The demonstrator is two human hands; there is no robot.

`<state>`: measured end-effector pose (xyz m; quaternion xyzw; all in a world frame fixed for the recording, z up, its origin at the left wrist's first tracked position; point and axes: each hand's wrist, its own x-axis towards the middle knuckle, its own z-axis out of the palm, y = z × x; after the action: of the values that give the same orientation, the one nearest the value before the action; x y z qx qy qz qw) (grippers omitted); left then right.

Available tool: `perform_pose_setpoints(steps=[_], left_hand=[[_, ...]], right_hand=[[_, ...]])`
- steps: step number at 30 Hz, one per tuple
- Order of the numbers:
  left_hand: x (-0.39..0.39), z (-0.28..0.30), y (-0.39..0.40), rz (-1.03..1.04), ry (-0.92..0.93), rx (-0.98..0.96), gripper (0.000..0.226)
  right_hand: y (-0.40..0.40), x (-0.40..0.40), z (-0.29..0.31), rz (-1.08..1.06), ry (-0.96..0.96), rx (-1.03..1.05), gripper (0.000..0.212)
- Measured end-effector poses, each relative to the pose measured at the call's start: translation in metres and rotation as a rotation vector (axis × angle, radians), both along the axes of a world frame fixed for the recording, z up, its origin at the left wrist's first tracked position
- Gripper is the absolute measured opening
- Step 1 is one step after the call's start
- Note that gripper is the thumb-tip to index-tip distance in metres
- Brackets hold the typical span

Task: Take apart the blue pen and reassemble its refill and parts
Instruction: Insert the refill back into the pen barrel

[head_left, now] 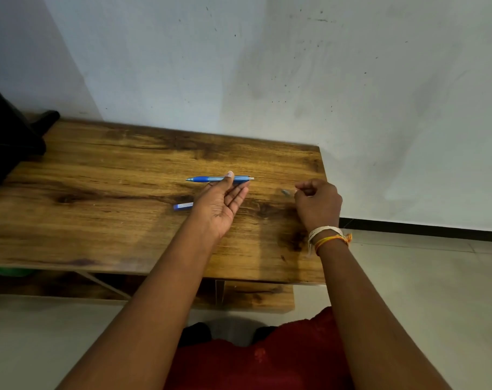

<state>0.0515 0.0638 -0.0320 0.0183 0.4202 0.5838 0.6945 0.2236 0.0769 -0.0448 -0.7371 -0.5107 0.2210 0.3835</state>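
The blue pen (219, 179) lies crosswise on the wooden table (98, 192), tip to the left and white end to the right. My left hand (222, 204) is palm up right in front of it, fingers apart, with the thumb tip overlapping the barrel and no grip on it. A short blue piece with a white label (183, 206) lies left of that hand, partly hidden by it. My right hand (318, 204) rests near the table's right edge with its fingers curled shut. A small grey part (286, 192) lies just off its fingertips; whether they touch is unclear.
The table stands against a pale wall (267, 66), and its right edge is just beyond my right hand. A dark object (11, 130) sits at the far left end. A lower shelf (256, 296) shows under the tabletop. Tiled floor (422, 291) lies to the right.
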Motion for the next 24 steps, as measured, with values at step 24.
perform_pose_setpoints(steps=[24], left_hand=[[-0.003, -0.005, -0.001, -0.01, 0.011, -0.009, 0.027]], right_hand=[[0.007, -0.01, -0.015, 0.147, -0.193, -0.199, 0.017]])
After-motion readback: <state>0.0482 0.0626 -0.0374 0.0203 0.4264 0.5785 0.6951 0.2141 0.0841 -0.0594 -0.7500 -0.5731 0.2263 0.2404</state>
